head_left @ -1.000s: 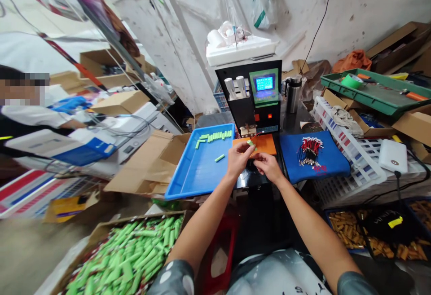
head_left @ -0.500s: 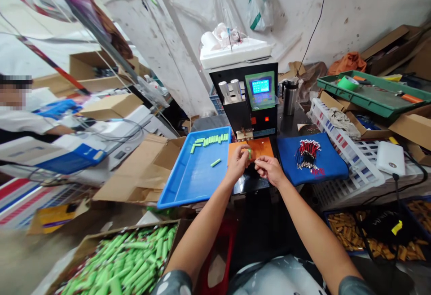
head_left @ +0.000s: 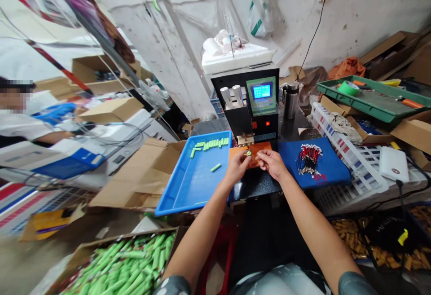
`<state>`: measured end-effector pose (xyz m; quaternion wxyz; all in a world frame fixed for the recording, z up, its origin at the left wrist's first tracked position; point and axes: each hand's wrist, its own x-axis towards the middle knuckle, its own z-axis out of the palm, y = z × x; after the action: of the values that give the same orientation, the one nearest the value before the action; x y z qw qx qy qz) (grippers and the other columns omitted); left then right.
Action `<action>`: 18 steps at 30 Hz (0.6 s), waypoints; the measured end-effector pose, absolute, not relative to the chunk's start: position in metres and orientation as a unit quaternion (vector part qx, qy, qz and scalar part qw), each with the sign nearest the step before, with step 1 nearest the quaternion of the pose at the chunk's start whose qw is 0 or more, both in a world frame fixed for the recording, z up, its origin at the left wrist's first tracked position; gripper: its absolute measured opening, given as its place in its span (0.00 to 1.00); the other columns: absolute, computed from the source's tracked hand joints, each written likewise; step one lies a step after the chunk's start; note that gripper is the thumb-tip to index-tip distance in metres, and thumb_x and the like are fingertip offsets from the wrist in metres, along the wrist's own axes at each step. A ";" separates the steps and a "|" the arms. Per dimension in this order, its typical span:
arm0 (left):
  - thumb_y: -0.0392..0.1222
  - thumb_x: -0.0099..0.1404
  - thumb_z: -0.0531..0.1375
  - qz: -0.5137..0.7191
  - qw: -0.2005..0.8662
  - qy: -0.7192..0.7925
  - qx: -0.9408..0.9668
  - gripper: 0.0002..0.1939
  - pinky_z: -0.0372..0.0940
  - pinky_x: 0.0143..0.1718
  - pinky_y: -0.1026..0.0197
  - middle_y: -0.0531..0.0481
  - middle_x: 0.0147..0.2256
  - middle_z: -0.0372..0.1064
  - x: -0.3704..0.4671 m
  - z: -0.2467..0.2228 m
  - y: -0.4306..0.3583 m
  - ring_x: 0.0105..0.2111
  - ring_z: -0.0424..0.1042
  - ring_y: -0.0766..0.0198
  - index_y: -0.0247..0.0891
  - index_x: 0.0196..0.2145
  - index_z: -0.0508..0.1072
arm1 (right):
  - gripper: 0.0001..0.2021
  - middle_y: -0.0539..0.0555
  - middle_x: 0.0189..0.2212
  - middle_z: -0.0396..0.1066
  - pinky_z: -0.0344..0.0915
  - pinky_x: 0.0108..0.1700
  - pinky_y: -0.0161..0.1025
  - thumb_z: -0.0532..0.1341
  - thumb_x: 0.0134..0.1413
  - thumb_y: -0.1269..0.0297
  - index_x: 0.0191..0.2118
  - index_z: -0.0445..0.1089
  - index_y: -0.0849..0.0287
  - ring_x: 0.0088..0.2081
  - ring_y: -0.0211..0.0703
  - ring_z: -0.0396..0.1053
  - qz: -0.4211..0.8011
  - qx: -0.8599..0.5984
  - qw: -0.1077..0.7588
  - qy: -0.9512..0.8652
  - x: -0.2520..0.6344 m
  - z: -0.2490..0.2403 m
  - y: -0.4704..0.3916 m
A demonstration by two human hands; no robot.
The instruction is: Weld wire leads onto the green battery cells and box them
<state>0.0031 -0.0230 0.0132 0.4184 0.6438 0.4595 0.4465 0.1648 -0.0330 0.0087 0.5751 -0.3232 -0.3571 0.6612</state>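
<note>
My left hand [head_left: 237, 164] is closed around a green battery cell [head_left: 249, 153], whose round end faces up toward me. Close by on the right, my right hand [head_left: 271, 162] pinches thumb and fingers together; what lies between them is too small to make out. Both hands are over an orange board [head_left: 266, 147], just in front of the electrodes [head_left: 245, 139] of a black spot welder [head_left: 232, 115] with a lit blue screen. Left of them, a blue tray [head_left: 188, 187] holds a row of green battery cells [head_left: 215, 143] and one loose cell [head_left: 216, 167].
Red and black wire leads [head_left: 310, 158] lie bunched on a blue cloth [head_left: 332, 169] at the right. A steel flask [head_left: 291, 102] stands beside the welder. Below left is a carton of wrapped green cells [head_left: 124, 263]. A co-worker [head_left: 20, 120] sits far left.
The cell in my left hand has turned so its round end shows. My right hand has shifted slightly, fingers still pinched. The whole view has tilted a little.
</note>
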 end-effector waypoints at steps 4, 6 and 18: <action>0.50 0.64 0.59 0.410 0.295 0.474 0.721 0.18 0.50 0.23 0.66 0.55 0.19 0.58 0.003 0.010 -0.015 0.21 0.56 0.70 0.34 0.24 0.70 | 0.19 0.47 0.17 0.65 0.53 0.18 0.29 0.72 0.40 0.51 0.28 0.69 0.61 0.18 0.31 0.57 0.619 -0.343 0.581 -0.401 0.162 0.006 -0.023; 0.51 0.64 0.59 0.401 0.282 0.477 0.729 0.19 0.50 0.23 0.66 0.54 0.19 0.58 0.002 0.007 -0.011 0.20 0.55 0.70 0.34 0.22 0.69 | 0.19 0.46 0.15 0.63 0.52 0.18 0.29 0.70 0.41 0.50 0.29 0.69 0.61 0.17 0.31 0.56 0.593 -0.367 0.581 -0.421 0.160 0.005 -0.018; 0.48 0.64 0.59 0.419 0.316 0.517 0.676 0.15 0.59 0.27 0.65 0.49 0.29 0.73 0.002 -0.010 0.001 0.25 0.67 0.65 0.34 0.41 0.77 | 0.13 0.48 0.17 0.65 0.56 0.20 0.31 0.59 0.49 0.53 0.28 0.66 0.59 0.18 0.35 0.61 0.469 -0.475 0.550 -0.502 0.141 0.000 0.008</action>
<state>0.0020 0.0005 -0.0102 0.3160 0.6763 0.5167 0.4192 0.1414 0.0080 -0.0005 0.5498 -0.4750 -0.5017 0.4694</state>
